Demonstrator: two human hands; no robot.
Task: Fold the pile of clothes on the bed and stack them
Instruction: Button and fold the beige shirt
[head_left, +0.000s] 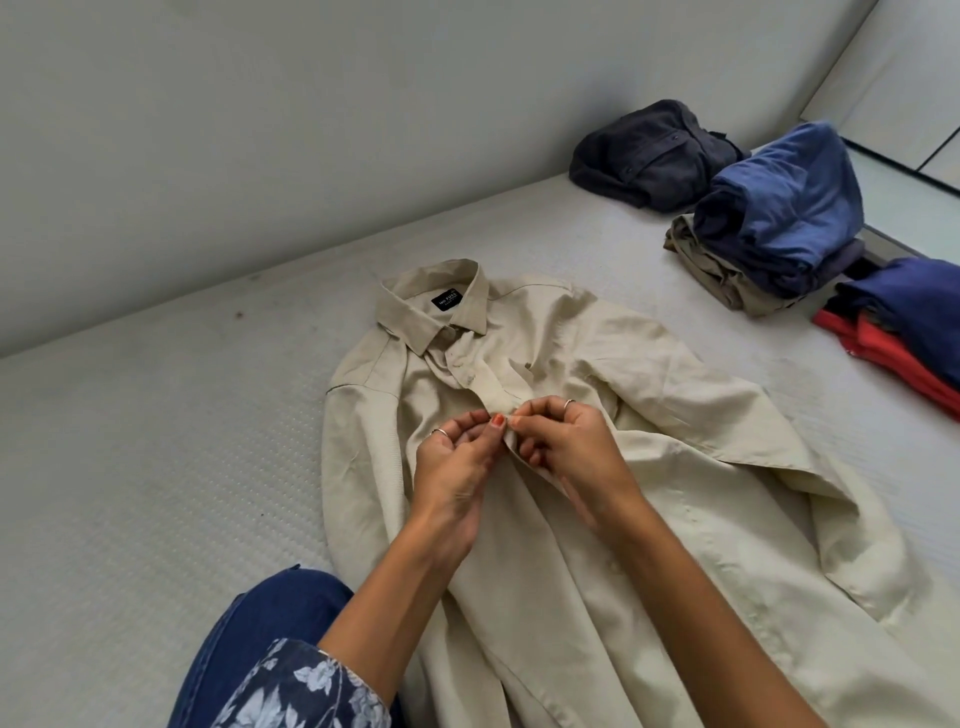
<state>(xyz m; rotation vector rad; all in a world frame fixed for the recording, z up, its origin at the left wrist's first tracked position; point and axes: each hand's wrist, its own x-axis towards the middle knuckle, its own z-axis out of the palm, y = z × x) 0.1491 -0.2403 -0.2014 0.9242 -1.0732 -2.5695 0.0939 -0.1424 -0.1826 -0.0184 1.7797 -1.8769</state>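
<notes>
While the beige shirt (545, 441) lies spread face up on the bed (156, 441), collar toward the wall, I have both hands at its front strip, partway down from the collar. My left hand (457, 457) pinches the cloth edge between thumb and forefinger, and the fingers (524, 423) of my right hand (571, 447) pinch the matching edge right against it, so the two sets of fingertips meet; it looks to me like I am doing up a button, though the button itself is hidden under my fingertips. Lower down from my hands the front still gapes open. Beyond the shirt's right sleeve sits a stack of folded clothes (769, 228) with a blue piece on top, a dark grey shirt (649, 150) crumpled behind it near the wall, and red and navy clothes (904, 322) just beside the stack at the bed's edge. I judge this cloth light, thin and limp, creasing easily and holding no shape of its own, so it will sag wherever I lift it. Best to grip it at the firmer parts, collar, shoulder seams and buttoned strip, and smooth it flat before folding the sleeves in.
</notes>
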